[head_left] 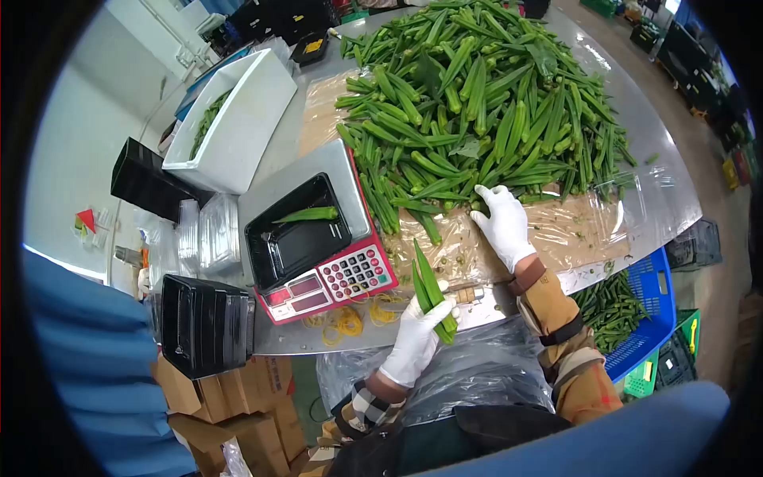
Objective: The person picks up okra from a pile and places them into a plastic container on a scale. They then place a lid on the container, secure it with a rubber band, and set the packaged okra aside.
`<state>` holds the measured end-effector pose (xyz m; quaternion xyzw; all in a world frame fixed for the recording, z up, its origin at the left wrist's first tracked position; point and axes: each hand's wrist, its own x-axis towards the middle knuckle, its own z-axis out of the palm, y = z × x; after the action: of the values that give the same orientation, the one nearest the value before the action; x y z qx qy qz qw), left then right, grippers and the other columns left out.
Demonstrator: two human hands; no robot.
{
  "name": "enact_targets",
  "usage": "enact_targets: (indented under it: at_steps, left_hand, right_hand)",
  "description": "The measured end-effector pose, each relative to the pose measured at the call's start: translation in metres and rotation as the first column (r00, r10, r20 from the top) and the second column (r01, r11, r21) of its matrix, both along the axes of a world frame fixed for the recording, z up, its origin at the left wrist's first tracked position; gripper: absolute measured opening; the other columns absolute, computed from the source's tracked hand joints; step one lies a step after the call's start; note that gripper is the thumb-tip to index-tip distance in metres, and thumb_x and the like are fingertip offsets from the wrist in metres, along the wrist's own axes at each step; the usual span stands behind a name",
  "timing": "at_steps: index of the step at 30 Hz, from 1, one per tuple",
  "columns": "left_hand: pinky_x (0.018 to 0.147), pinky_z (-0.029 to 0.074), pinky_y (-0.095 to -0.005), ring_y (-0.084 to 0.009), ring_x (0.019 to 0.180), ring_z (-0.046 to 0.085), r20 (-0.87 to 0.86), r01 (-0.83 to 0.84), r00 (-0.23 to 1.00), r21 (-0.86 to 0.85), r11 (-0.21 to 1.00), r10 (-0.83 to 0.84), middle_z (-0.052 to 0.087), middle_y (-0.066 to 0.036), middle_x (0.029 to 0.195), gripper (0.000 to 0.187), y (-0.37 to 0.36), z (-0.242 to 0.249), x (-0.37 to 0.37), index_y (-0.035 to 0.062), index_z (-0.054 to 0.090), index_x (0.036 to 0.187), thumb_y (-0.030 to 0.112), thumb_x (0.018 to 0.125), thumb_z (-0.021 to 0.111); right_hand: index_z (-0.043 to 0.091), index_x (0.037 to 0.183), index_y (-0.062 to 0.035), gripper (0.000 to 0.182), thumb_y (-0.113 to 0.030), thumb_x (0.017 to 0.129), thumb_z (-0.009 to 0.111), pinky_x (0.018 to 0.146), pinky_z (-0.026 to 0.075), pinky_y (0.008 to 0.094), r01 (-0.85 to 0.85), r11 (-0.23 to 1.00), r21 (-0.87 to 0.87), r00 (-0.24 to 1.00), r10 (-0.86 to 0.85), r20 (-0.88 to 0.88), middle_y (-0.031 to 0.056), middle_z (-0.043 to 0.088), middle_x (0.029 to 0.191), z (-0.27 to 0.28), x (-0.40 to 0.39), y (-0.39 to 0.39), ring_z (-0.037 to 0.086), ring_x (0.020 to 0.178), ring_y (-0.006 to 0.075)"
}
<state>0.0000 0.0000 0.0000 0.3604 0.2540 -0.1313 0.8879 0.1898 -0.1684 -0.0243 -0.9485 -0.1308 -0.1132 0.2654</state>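
Note:
My left hand (417,338), in a white glove, is closed around a few okra pods (429,288) near the table's front edge. My right hand (504,224), also gloved in white, reaches to the front edge of a big okra pile (493,103), thumb and fingers apart; nothing shows between them. Left of my hands a black tray (298,238) with one okra pod (308,215) in it rests on a red-edged scale (358,273) with a keypad.
A white foam box (253,131) stands at the back left. Stacked black trays (203,326) and clear lids (218,233) lie left of the scale. Yellow rubber bands (343,323) lie before it. A blue crate (661,298) of okra is right of the table.

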Motion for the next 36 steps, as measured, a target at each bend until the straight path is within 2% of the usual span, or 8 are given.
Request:
enact_targets:
  at_steps: [3,7,11,14,23,27,31,36]
  left_hand:
    - [0.082,0.056,-0.0385,-0.0238,0.093,0.064,0.001,-0.005,1.000,-0.074,0.997,0.005,0.064,-0.012,0.109,0.032,-0.003,0.000,0.000,0.0057,0.055,0.124,0.002,0.094,0.064]
    - [0.092,0.055,-0.0442,-0.0273,0.104,0.064,0.031,-0.012,0.999,-0.186,0.982,0.018,0.063,-0.016,0.119,0.027,0.005,-0.006,-0.006,0.0050,0.056,0.120,0.003,0.094,0.063]
    - [0.102,0.051,-0.0491,-0.0324,0.118,0.060,0.036,0.044,0.999,-0.200,0.979,-0.037,0.059,-0.019,0.128,0.026,0.001,0.001,0.001,0.0047,0.056,0.118,0.002,0.093,0.063]
    - [0.108,0.047,-0.0496,-0.0349,0.125,0.056,0.131,0.046,0.991,-0.229,0.972,-0.016,0.055,-0.021,0.135,0.030,-0.002,0.007,0.003,0.0039,0.055,0.122,0.003,0.093,0.063]
    - [0.117,0.035,-0.0522,-0.0306,0.138,0.043,0.137,-0.094,0.981,-0.267,0.959,0.134,0.050,-0.015,0.143,0.041,0.013,-0.010,-0.005,0.0041,0.053,0.131,0.008,0.092,0.063]
    - [0.111,0.042,-0.0531,-0.0306,0.120,0.057,0.098,-0.119,0.980,-0.411,0.904,0.174,0.060,-0.013,0.124,0.042,0.015,-0.006,-0.012,0.0058,0.052,0.131,0.010,0.092,0.065]
    - [0.109,0.042,-0.0547,-0.0331,0.123,0.054,0.099,-0.060,0.990,-0.341,0.938,0.100,0.057,-0.014,0.126,0.052,0.016,-0.001,-0.019,0.0039,0.046,0.138,0.014,0.092,0.067]
    - [0.115,0.035,-0.0536,-0.0377,0.135,0.045,0.129,-0.007,0.990,-0.401,0.916,0.063,0.049,-0.023,0.141,0.061,0.014,0.011,-0.017,0.0011,0.037,0.145,0.013,0.092,0.065]
  right_hand:
    - [0.069,0.110,-0.0081,0.028,-0.016,0.083,0.073,0.078,0.052,0.0357,0.005,0.974,0.225,0.996,-0.024,0.083,0.0116,0.065,0.097,0.009,-0.002,-0.018,0.065,0.087,0.0265]
    - [0.065,0.113,-0.0028,0.022,-0.004,0.092,0.062,0.082,0.051,0.0252,0.115,0.556,0.823,0.992,-0.022,-0.123,0.0049,0.067,0.109,0.039,-0.033,-0.045,0.065,0.092,0.0140]
    - [0.055,0.122,0.0039,0.031,-0.004,0.092,0.056,0.085,0.055,0.0331,0.263,-0.022,0.964,0.895,0.380,-0.236,0.0126,0.064,0.114,0.040,-0.064,-0.065,0.066,0.092,0.0196]
    - [0.055,0.120,0.0034,0.031,-0.002,0.090,0.057,0.086,0.057,0.0344,0.388,-0.114,0.915,0.821,0.494,-0.286,0.0142,0.064,0.114,0.035,-0.086,-0.052,0.067,0.092,0.0212]
    - [0.069,0.107,-0.0016,0.017,-0.004,0.092,0.064,0.089,0.051,0.0289,0.086,0.561,0.824,0.543,0.667,-0.511,0.0052,0.069,0.109,0.064,-0.097,-0.008,0.064,0.100,0.0113]
    - [0.072,0.105,-0.0031,0.018,-0.014,0.093,0.067,0.081,0.050,0.0265,0.017,0.728,0.686,0.837,0.365,-0.408,0.0052,0.071,0.106,0.041,-0.038,0.008,0.064,0.092,0.0107]
    - [0.069,0.115,-0.0102,0.029,-0.010,0.086,0.071,0.080,0.052,0.0302,-0.155,0.908,0.388,0.976,0.080,0.202,0.0099,0.068,0.099,0.021,0.027,0.031,0.065,0.089,0.0226]
    - [0.065,0.130,-0.0188,0.048,-0.020,0.083,0.074,0.076,0.051,0.0376,-0.135,0.991,0.025,0.990,0.134,0.046,0.0160,0.068,0.096,0.013,0.057,0.045,0.064,0.087,0.0323]
